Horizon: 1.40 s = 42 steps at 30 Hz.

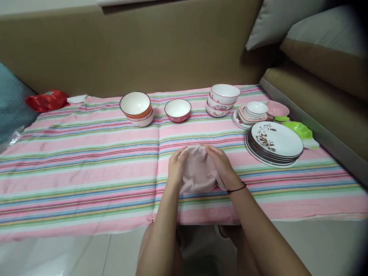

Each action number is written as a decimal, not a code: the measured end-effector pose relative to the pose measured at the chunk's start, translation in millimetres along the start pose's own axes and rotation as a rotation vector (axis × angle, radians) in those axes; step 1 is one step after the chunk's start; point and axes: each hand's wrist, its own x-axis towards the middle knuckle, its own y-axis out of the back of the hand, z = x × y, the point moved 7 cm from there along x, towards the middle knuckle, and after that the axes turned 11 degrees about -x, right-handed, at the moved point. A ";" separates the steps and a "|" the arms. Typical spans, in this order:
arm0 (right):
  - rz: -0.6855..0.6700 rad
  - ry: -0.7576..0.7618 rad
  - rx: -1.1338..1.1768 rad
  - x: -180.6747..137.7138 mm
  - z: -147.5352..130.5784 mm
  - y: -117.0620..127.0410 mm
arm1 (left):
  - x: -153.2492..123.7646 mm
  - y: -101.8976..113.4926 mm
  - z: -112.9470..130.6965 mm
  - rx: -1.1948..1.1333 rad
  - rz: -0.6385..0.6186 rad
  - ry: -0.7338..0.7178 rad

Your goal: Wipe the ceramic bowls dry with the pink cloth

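A pale pink cloth (198, 165) is spread between my two hands above the striped cover. It dips in the middle as if lining something round like a bowl, but what lies beneath it is hidden. On its left side, my left hand (176, 165) grips the cloth with the thumb on top. My right hand (220, 164), with a dark cord on the wrist, is closed on the right side, its fingers at the far rim. Beyond the hands stands a red bowl (178, 110) with a white inside.
Stacked bowls stand at back left (137, 109) and back right (221, 100). To the right are small dishes (253, 111), a stack of plates (276, 143), a pink bowl (277, 109) and a green leaf-shaped dish (300, 132). A red bag (47, 100) lies far left. Cushions (330, 34) lean at upper right.
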 end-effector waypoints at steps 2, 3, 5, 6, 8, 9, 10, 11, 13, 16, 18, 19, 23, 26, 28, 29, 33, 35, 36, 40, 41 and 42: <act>0.044 -0.026 -0.007 0.4 4.0 3.6 | -1.5 -1.5 5.7 0.014 0.009 -0.026; 0.060 -0.052 -0.009 0.6 7.1 4.9 | -2.3 -2.1 8.4 0.020 0.016 -0.039; 0.064 -0.116 0.011 1.0 14.4 5.2 | -3.6 -2.6 11.4 0.029 0.027 -0.053; 0.059 -0.143 0.024 1.1 17.7 4.8 | -3.7 -2.4 11.2 0.033 0.028 -0.051; 0.050 -0.171 0.024 1.4 21.6 3.9 | -3.0 -1.6 8.4 0.035 0.011 -0.038; 0.052 -0.165 0.006 1.6 21.6 3.7 | -2.2 -1.0 6.3 0.040 -0.005 -0.028; 0.058 -0.150 -0.019 1.7 20.4 3.8 | -1.1 0.1 4.1 0.053 -0.018 -0.018; 0.065 -0.132 -0.045 1.4 18.4 3.8 | 0.1 1.6 2.7 0.078 -0.027 -0.014; 0.074 -0.090 -0.079 0.1 12.5 2.7 | 2.6 5.0 3.6 0.164 -0.033 -0.044; 0.061 -0.058 -0.079 -3.8 3.8 -0.9 | 4.3 4.7 11.8 0.338 -0.068 -0.143; 0.049 -0.045 -0.081 -6.0 -0.3 -3.1 | 3.5 2.3 16.1 0.461 -0.095 -0.179; 0.038 -0.037 -0.079 -6.6 -1.6 -4.3 | 2.7 1.6 17.7 0.527 -0.099 -0.186; -0.023 -0.031 -0.061 -5.8 0.5 -9.8 | -2.9 -0.3 24.0 0.836 -0.063 -0.207; -0.017 -0.035 -0.075 -4.1 2.9 -10.0 | -6.6 -1.6 25.8 1.079 -0.016 -0.177; -0.012 -0.029 -0.092 -3.7 2.6 -9.8 | -8.1 -1.5 25.7 1.213 0.027 -0.134; -0.012 -0.030 -0.101 -3.7 2.4 -9.9 | -8.8 -1.3 25.5 1.269 0.049 -0.113; -0.016 -0.034 -0.107 -4.9 2.3 -10.8 | -10.8 -1.4 24.9 1.361 0.085 -0.100; -0.022 -0.035 -0.114 -5.4 2.9 -11.4 | -11.4 -0.7 25.1 1.294 0.089 -0.124; -0.028 -0.032 -0.127 -5.6 2.9 -11.6 | -11.4 0.3 25.2 1.232 0.092 -0.135; 0.015 0.026 -0.224 -7.7 -5.7 -4.2 | -8.1 0.9 24.7 0.849 -0.002 -0.162; 0.065 0.061 -0.260 -9.1 -11.9 1.0 | -6.5 1.6 24.9 0.732 -0.026 -0.153; 0.130 0.116 -0.312 -11.5 -20.8 6.7 | -4.6 3.6 25.9 0.620 -0.028 -0.142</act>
